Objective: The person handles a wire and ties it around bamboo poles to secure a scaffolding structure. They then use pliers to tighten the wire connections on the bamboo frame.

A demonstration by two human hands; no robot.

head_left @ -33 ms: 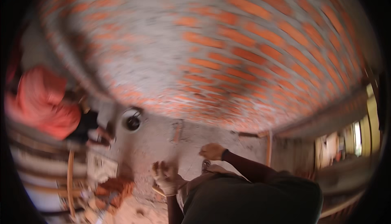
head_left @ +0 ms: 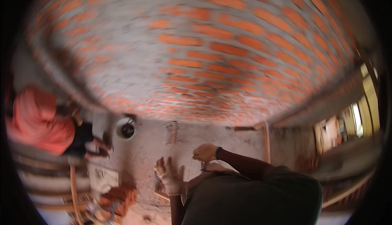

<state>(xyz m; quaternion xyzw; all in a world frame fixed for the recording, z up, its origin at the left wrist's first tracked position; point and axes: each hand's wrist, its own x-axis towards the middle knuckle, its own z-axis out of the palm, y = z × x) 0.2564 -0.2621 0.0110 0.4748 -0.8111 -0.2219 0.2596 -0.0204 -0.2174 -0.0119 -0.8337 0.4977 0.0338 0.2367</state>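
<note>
My left hand (head_left: 169,176), pale as if gloved or coated in dust, is raised over the floor with its fingers spread. Nothing shows in its grasp. Just below it a curved tan edge (head_left: 162,194) sticks out, too blurred to name. My right hand (head_left: 205,152), with a dark band at the wrist, is in front of my body with its fingers curled in. What they hold, if anything, is hidden. A small greyish shape (head_left: 204,165) shows beneath that hand; I cannot tell whether it touches it. Neither hand touches the wall.
A brick wall (head_left: 228,49), partly covered in grey mortar, rises ahead. A round bucket (head_left: 125,128) with dark contents stands at its foot. At the left a person in a pink top (head_left: 43,123) bends over. Broken bricks (head_left: 116,200) lie lower left, near wooden poles (head_left: 74,192).
The view has shifted, so the wall and bucket sit further left. My left hand's fingers look more spread and upright. My right hand stays curled.
</note>
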